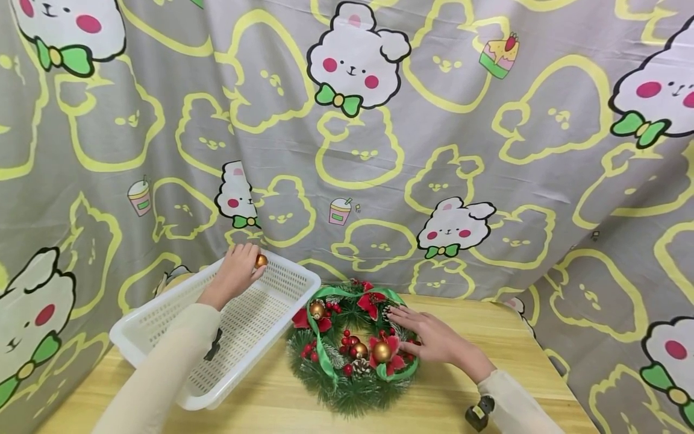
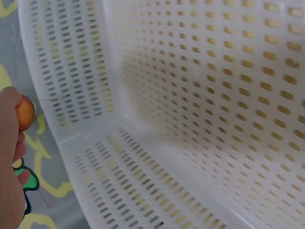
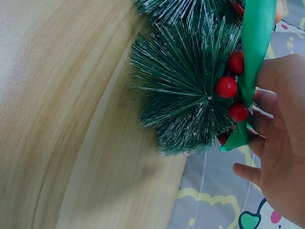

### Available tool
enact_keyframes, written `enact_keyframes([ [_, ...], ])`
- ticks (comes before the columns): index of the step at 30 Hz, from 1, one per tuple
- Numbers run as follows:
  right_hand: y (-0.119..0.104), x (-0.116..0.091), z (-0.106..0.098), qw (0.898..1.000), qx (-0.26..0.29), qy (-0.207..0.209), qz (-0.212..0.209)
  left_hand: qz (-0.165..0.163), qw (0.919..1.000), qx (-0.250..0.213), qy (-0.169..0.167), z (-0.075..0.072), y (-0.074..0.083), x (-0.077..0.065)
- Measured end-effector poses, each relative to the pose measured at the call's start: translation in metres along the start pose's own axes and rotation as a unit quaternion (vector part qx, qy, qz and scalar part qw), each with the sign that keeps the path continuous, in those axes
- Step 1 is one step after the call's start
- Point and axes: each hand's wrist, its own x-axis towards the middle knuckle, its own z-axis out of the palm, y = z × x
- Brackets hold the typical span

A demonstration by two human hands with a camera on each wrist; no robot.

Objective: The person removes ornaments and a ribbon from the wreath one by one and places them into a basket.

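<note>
My left hand [image 1: 237,271] pinches a small gold Christmas ball [image 1: 261,261] over the far end of a white plastic basket [image 1: 311,282]. In the left wrist view the ball [image 2: 25,113] shows beside the thumb, with a thin thread trailing toward the basket wall. A green Christmas wreath [image 1: 352,395] lies on the table, dressed with red flowers, berries, pinecones, gold balls and a green ribbon [image 1: 325,355]. On its right side rests my right hand [image 1: 434,337], fingers extended over the needles. From the right wrist, those fingers show beside the ribbon [image 3: 255,43] and red berries [image 3: 226,87].
The basket stands left of the wreath on a light wooden table [image 1: 520,355]. Behind and around the table hangs a grey curtain [image 1: 293,150] with bear prints. A black device [image 1: 480,413] sits on the right wrist; another dark one [image 1: 215,345] shows near the left sleeve.
</note>
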Motion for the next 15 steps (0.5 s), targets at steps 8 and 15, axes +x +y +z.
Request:
enact_keyframes([
  [8, 0.000, -0.001, -0.001, 1.000, 0.000, -0.014, 0.011, 0.011, 0.9997, 0.020, -0.007, 0.011, -0.003, -0.009],
  [15, -0.001, -0.001, -0.002, 1.000, 0.004, -0.006, 0.004, 0.018, 0.9989, 0.043, -0.003, 0.019, -0.006, -0.016],
])
